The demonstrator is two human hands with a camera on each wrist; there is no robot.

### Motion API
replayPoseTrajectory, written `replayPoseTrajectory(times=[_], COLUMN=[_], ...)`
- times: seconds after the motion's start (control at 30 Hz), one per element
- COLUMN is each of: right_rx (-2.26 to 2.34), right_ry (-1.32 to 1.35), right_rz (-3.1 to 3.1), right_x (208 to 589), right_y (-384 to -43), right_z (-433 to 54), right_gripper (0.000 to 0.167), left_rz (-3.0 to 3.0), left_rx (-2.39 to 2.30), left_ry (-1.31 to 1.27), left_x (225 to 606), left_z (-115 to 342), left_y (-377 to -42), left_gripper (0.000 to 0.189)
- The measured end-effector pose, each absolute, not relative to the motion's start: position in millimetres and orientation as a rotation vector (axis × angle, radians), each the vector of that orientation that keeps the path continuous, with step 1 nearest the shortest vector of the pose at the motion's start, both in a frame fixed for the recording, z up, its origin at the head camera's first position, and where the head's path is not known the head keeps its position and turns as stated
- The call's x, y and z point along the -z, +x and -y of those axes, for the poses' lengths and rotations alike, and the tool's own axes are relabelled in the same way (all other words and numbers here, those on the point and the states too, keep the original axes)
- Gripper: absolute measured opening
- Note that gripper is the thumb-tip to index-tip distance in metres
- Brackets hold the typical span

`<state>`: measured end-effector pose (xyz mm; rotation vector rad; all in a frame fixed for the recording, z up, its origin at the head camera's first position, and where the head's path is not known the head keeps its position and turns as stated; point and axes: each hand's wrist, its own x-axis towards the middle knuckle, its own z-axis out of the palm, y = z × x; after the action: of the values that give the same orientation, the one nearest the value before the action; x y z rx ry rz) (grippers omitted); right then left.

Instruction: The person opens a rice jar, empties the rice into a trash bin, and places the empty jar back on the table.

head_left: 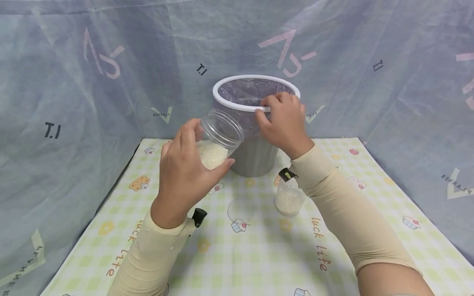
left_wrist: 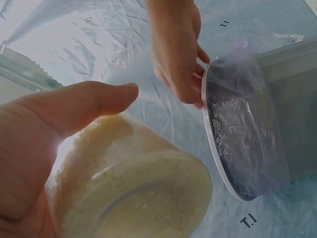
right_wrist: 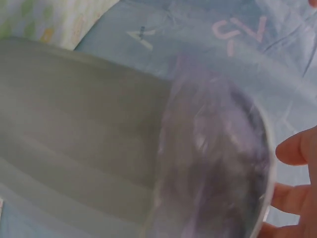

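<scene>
My left hand (head_left: 185, 160) grips a clear plastic jar (head_left: 224, 129), tilted toward the right, with its threaded mouth uncovered. White rice (head_left: 212, 154) fills its lower part; the left wrist view shows the jar's base (left_wrist: 153, 198) up close. My right hand (head_left: 285, 121) is at the near right rim of a grey trash bin (head_left: 255, 158), thumb on the outer side and fingers curled over the white rim (head_left: 237, 106). A thin translucent liner (left_wrist: 247, 144) lines the bin and folds over its edge. The bin stands upright behind the jar.
A second clear jar (head_left: 290, 201) with white grains stands on the table under my right forearm. To its left lies a clear round disc (head_left: 240, 211), like a lid. A checked cloth (head_left: 259, 263) covers the table; blue-grey fabric (head_left: 129, 82) hangs around it.
</scene>
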<state>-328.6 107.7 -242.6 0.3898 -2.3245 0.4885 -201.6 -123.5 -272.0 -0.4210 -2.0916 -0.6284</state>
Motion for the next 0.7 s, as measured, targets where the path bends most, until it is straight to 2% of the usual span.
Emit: replayPoseTrajectory(times=[0.13, 0.33, 0.53, 0.7], right_rx=[-0.442, -0.418, -0.474, -0.497], right_ry=[0.357, 0.353, 0.308, 0.325], right_rz=[2.431, 2.566, 2.771, 2.894], right_x=[238, 222, 205, 193], right_y=[-340, -351, -366, -380], right_z=[-113, -115, -120, -124], right_gripper=[0.047, 0.054, 0.046, 0.047], left_rz=[2.091, 2.094, 2.089, 2.097], left_rx=[0.624, 0.624, 0.641, 0.646], left_ry=[-0.425, -0.427, -0.429, -0.427], left_x=[272, 273, 273, 272], left_z=[123, 123, 124, 124], left_y=[-202, -203, -202, -201], left_gripper=[0.100, 0.100, 0.099, 0.099])
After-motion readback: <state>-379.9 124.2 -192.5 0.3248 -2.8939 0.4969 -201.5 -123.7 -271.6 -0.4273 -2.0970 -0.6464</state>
